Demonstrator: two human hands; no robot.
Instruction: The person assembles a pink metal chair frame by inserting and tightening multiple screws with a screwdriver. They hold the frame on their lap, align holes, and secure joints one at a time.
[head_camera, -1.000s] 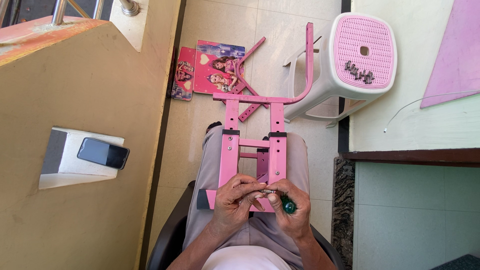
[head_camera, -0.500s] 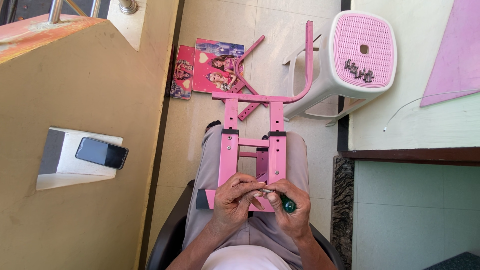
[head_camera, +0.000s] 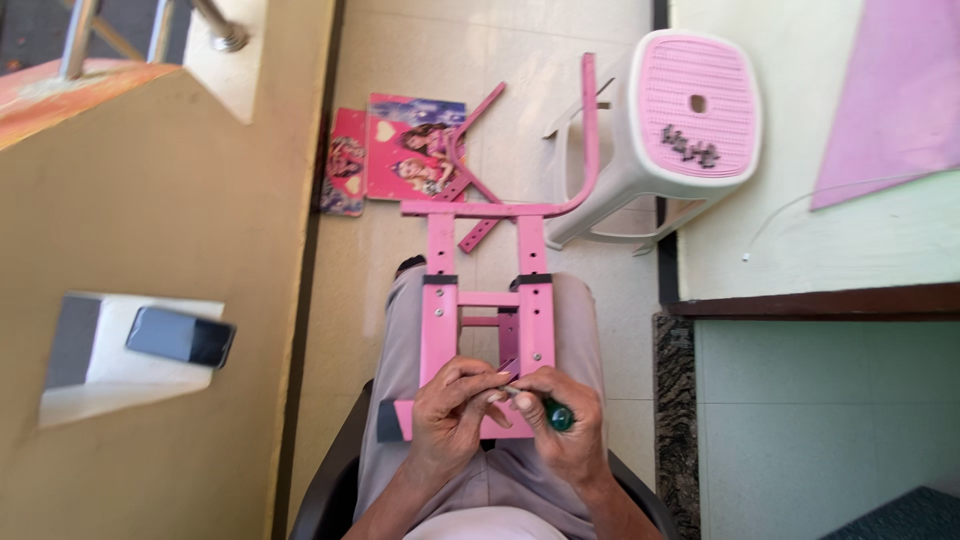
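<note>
The pink metal frame (head_camera: 487, 300) lies along the seated person's lap, its rails already joined. The right hand (head_camera: 560, 420) grips a green-handled screwdriver (head_camera: 556, 414); the left hand (head_camera: 455, 410) pinches near its tip, perhaps on a screw. Loose pink bars (head_camera: 478, 185) lie unfitted on the floor.

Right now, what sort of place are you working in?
Probably a home, by a stairway: tiled floor, a pink plastic stool, a stair railing at top left. The person sits with a pink metal frame on the lap.
</note>
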